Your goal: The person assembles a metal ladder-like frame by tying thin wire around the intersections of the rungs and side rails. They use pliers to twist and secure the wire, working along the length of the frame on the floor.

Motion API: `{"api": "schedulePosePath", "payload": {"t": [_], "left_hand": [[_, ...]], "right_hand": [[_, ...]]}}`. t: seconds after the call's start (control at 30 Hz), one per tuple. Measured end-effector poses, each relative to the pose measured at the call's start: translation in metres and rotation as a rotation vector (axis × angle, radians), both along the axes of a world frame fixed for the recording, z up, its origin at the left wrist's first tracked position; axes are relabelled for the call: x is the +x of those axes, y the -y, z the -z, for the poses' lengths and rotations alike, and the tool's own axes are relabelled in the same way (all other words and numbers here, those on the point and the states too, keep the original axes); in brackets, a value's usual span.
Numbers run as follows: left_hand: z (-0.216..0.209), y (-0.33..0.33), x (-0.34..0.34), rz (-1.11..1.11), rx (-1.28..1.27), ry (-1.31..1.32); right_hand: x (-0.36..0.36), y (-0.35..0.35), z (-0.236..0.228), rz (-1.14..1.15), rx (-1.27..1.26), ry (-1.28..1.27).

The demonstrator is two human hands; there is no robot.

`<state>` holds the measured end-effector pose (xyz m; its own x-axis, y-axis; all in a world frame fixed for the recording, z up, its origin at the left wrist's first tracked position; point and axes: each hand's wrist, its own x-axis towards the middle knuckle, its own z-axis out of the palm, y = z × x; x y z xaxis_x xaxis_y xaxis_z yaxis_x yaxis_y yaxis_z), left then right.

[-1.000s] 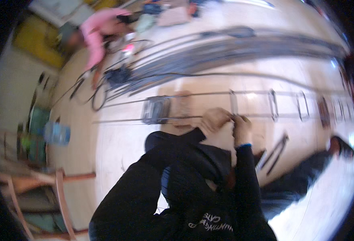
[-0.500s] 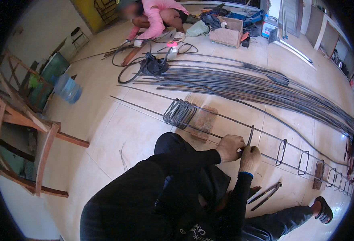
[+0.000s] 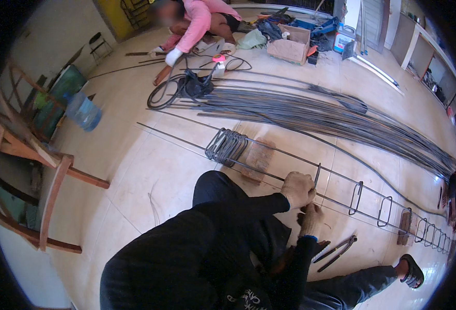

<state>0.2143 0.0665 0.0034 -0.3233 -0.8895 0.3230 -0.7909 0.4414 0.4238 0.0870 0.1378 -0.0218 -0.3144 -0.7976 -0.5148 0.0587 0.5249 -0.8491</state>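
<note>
Both my hands wear pale knitted gloves. My left hand (image 3: 298, 189) is closed at the near rod of two long parallel steel bars (image 3: 284, 151), where a bent-wire stirrup (image 3: 318, 174) crosses them. Just below it, nearer my body, my right hand (image 3: 312, 221) is closed with its fingertips close to the left hand's; what it grips is hidden. A tight stack of stirrups (image 3: 227, 146) hangs on the bars to the left. More single stirrups (image 3: 355, 198) are spaced along them to the right. Pincers (image 3: 337, 253) lie on the floor by my right forearm.
Brick blocks (image 3: 259, 159) prop the bars. Beyond lies a bundle of long steel rods (image 3: 310, 114) with a dark cable. Someone in pink (image 3: 207, 23) crouches at the far left. A cardboard box (image 3: 289, 45), a water bottle (image 3: 84, 112) and a wooden chair frame (image 3: 57, 201) stand around.
My right hand has come down off the stirrup toward my body. The left hand stays at the bar, turned slightly. The other person's gloved hand has lifted and shifted.
</note>
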Motion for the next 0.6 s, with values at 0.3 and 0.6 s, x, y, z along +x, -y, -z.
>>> {"api": "schedulePosePath", "payload": {"t": [0.3,0.6], "left_hand": [[0.003,0.02,0.004,0.034,0.403,0.123],[0.033,0.008,0.003,-0.003,0.145,-0.319]], "right_hand": [[0.042,0.006,0.038,0.286,-0.213,0.542],[0.01,0.024,0.006,0.08,-0.271,-0.658]]}}
